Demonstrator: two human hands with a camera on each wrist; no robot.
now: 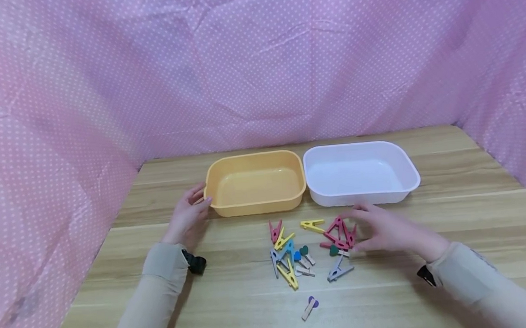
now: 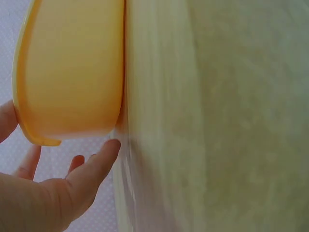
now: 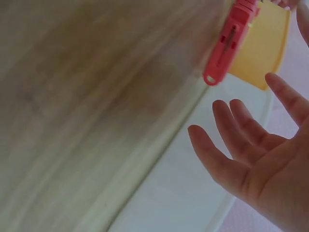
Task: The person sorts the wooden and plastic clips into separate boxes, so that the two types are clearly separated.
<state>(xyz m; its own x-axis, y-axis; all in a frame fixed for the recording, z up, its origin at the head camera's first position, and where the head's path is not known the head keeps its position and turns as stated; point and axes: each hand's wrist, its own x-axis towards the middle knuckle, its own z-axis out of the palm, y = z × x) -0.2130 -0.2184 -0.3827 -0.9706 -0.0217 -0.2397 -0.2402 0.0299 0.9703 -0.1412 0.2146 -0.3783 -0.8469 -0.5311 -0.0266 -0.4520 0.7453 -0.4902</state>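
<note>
A yellow tub (image 1: 255, 185) and a white tub (image 1: 361, 174) stand side by side on the wooden table. In front of them lies a loose pile of coloured clothes pegs (image 1: 293, 257). My left hand (image 1: 188, 213) rests at the yellow tub's left end with relaxed fingers; the left wrist view shows the hand (image 2: 72, 188) right beside the tub's wall (image 2: 72, 72). My right hand (image 1: 379, 229) hovers with spread, straight fingers just right of a cluster of red pegs (image 1: 341, 232). In the right wrist view a red peg (image 3: 229, 41) lies beyond the open hand (image 3: 251, 150), holding nothing.
Pink dotted cloth (image 1: 254, 56) walls in the table at the back and both sides. A single purple-headed peg (image 1: 310, 307) lies apart, nearer the front edge. Grey (image 1: 339, 271) and yellow (image 1: 312, 225) pegs lie around the pile.
</note>
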